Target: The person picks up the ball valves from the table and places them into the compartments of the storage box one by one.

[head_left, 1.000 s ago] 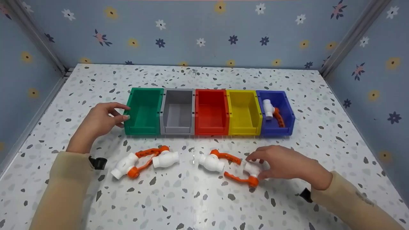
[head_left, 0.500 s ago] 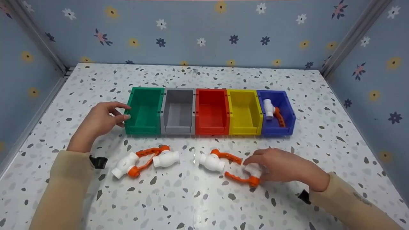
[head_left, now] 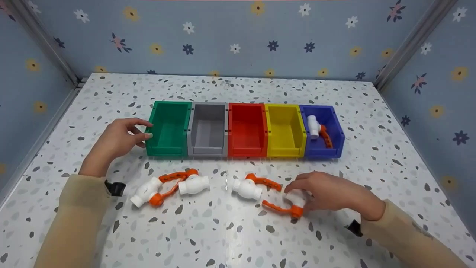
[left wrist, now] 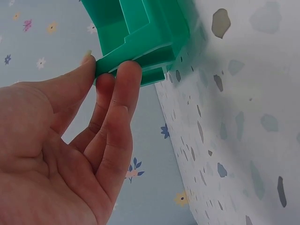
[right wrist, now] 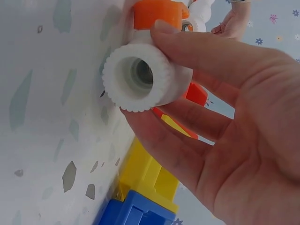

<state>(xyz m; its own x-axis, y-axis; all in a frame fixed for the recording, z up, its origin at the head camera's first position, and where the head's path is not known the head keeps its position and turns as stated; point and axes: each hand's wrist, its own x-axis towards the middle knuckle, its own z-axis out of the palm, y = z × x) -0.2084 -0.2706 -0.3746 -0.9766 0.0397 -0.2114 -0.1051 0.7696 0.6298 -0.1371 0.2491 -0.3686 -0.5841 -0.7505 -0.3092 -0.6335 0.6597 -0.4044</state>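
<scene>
The speckled table carries a row of bins, its green bin pinched by the edge in your left hand. Your right hand grips an orange-handled valve, with another valve to that hand's left and two more valves nearer you than your left hand

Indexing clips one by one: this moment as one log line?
left hand: pinches green bin | right hand: grips white-bodied valve | blue bin: another valve inside
</scene>
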